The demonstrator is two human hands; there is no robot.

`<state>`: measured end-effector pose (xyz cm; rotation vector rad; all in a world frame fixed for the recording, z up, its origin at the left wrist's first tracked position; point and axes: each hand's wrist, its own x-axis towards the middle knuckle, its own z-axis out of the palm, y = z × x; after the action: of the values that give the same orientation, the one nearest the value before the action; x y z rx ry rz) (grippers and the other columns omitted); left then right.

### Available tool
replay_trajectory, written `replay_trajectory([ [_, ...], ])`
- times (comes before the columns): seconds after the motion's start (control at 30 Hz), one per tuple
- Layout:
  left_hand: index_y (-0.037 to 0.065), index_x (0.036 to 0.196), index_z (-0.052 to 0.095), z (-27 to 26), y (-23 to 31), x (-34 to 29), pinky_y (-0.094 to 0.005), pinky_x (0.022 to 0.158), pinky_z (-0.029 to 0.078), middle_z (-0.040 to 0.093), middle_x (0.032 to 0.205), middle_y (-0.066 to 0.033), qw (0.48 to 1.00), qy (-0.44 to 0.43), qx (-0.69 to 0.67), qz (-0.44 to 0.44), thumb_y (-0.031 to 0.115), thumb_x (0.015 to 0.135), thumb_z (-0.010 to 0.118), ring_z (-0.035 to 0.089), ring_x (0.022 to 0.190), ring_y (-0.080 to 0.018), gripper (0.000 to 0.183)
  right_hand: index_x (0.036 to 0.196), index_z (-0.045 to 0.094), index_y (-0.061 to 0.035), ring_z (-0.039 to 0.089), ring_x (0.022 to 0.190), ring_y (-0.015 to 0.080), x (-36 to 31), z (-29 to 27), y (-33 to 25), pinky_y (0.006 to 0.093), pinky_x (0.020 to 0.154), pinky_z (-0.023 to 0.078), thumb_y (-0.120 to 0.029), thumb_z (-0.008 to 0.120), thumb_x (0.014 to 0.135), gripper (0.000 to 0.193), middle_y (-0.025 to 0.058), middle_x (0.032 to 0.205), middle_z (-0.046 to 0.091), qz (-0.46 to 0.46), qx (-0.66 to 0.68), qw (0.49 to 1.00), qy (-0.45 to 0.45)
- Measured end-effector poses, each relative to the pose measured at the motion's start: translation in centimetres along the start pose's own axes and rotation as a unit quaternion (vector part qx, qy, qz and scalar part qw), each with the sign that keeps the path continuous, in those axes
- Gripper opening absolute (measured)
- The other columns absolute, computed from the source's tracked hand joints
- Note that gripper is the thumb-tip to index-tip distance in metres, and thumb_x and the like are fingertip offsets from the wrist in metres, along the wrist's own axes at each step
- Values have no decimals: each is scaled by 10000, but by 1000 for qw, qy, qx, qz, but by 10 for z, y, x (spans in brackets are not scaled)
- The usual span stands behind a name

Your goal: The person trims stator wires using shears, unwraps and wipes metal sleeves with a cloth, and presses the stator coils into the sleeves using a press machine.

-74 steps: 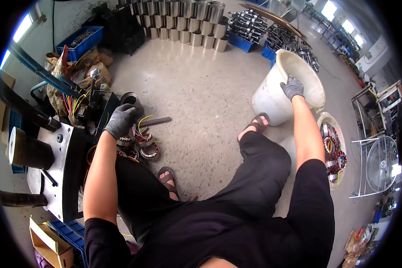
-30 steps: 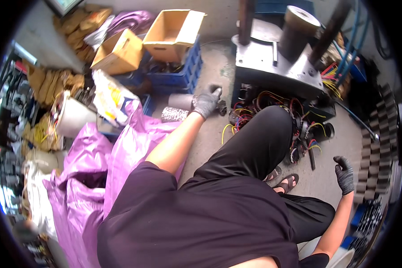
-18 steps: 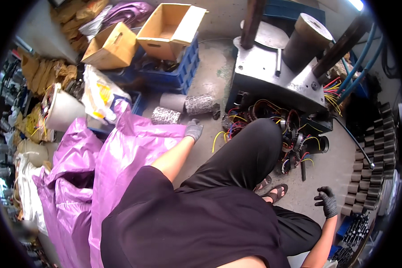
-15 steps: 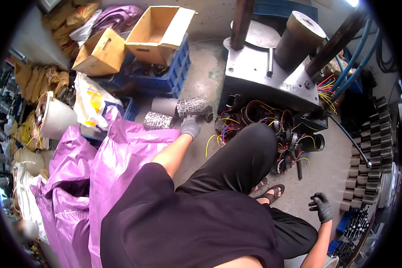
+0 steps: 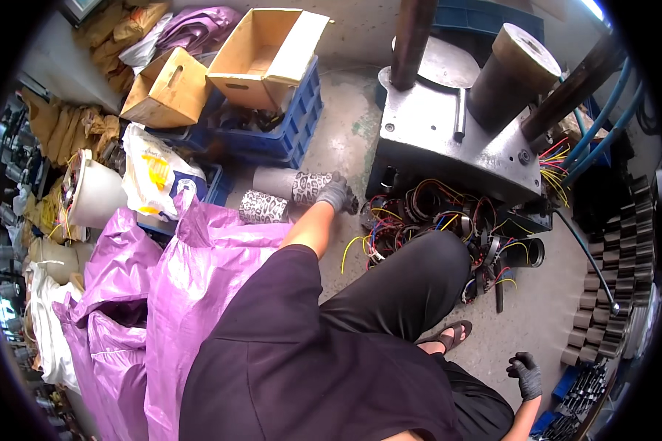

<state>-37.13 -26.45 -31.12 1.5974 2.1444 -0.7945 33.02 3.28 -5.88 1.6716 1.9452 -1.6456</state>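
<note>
My left hand (image 5: 333, 195), in a grey glove, is at the right end of a cylinder with a black-and-white pattern (image 5: 309, 187). It seems to touch that end; its fingers are partly hidden, so a grip cannot be made out. A small dark lump (image 5: 351, 203) lies just right of the hand. Beside them on the floor are a second patterned cylinder (image 5: 264, 207) and a plain grey one (image 5: 272, 180). My right hand (image 5: 526, 375), also gloved, hangs over the floor at the lower right, its fingers loosely bent and apart, holding nothing.
A pile of wire-wound rings with coloured leads (image 5: 426, 209) lies before my knee. Behind it stands a heavy metal press (image 5: 437, 136). Purple sacks (image 5: 206, 294) crowd my left. Blue crates (image 5: 301, 125) with cardboard boxes (image 5: 254, 62) stand beyond; stacked metal cylinders (image 5: 614, 279) line the right.
My left hand has moved rightward and slightly away from me, from the near side of the patterned cylinder to its right end. My right hand has dropped slightly nearer to me.
</note>
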Motion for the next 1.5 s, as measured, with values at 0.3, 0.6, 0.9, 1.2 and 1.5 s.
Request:
replay_trajectory([
  [0.3,44,1186,719,117,-21,-42,-506,1064,467,468,1460,-338,978,80,-129,-146,243,939,562,492,1357,-426,354,1272,590,-25,690,824,211,23,2,-30,353,731,576,-177,679,953,364,117,1049,700,-47,-17,999,-13],
  [0.6,47,1228,710,149,-43,-95,-561,1138,362,607,1376,-213,934,149,-193,-261,161,942,525,395,1425,-479,359,1295,586,-18,679,846,192,34,3,-36,332,749,563,-170,685,962,379,114,1073,701,-81,-18,996,-30],
  [0.9,27,1079,703,118,-38,-189,-496,939,492,648,1144,-245,804,358,-308,-361,361,845,763,617,1063,-431,412,1312,623,-20,685,861,156,10,-4,-36,320,761,566,-209,700,965,403,77,1040,714,-93,-62,994,-9],
  [1.2,-5,960,750,122,10,-244,-459,875,527,735,930,-225,704,369,-432,-426,416,798,833,697,932,-390,458,1347,613,-53,643,767,127,56,26,-144,300,699,544,-303,704,956,474,60,942,713,-191,-216,958,-5],
  [1.5,-9,991,749,116,-74,-348,-436,889,530,735,956,-220,628,468,-411,-467,419,815,820,702,947,-370,468,1244,704,-22,699,782,181,130,36,-181,345,750,584,-144,696,832,431,111,978,760,-225,-333,916,-6],
])
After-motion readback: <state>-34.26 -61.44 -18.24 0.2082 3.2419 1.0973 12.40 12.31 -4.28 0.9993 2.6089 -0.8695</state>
